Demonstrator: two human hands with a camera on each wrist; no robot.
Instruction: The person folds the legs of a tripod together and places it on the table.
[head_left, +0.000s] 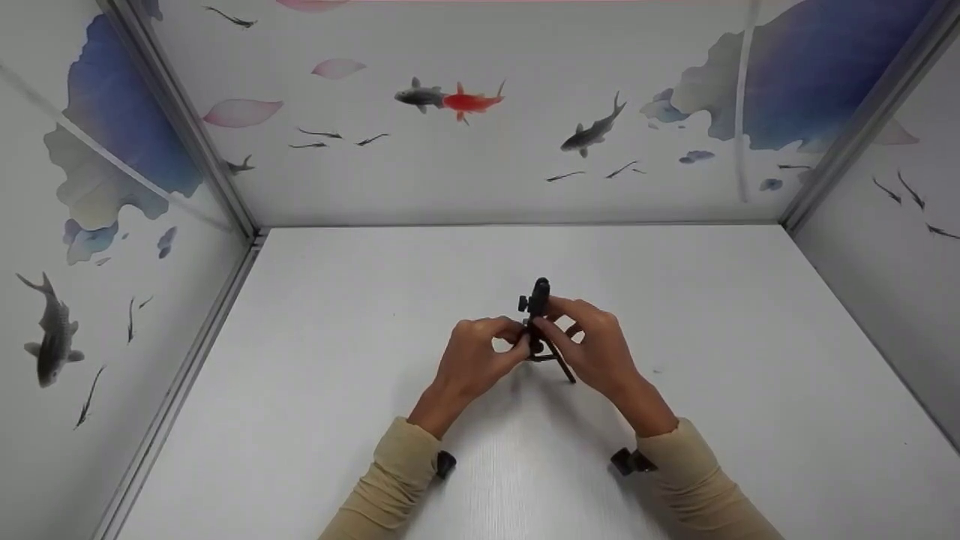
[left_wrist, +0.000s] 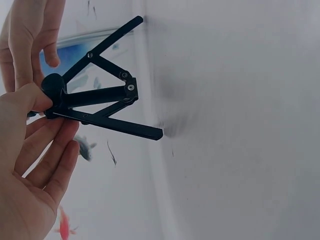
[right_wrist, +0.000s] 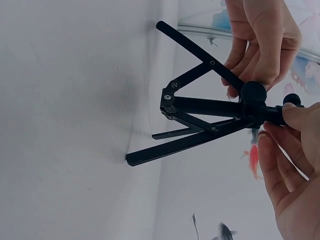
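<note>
A small black tabletop tripod (head_left: 540, 291) is upright near the middle of the table, with its legs (right_wrist: 175, 146) spread and its hinged braces showing in both wrist views. Whether its feet rest on the table or hover just above it, I cannot tell. My left hand (head_left: 474, 355) pinches the tripod at the hub where the legs meet, by a round knob (right_wrist: 253, 93). Higher up, my right hand (head_left: 601, 346) grips the upper stem between thumb and fingers, close to a smaller knob (right_wrist: 292, 99). The fingers partly hide the hub and stem.
The white table (head_left: 300, 420) stretches around the hands. Panels printed with fish and petals (head_left: 480, 165) close it in at the back, left and right, with metal rails (head_left: 176, 390) along the corners. A dark wrist device (head_left: 632, 461) sits by each sleeve cuff.
</note>
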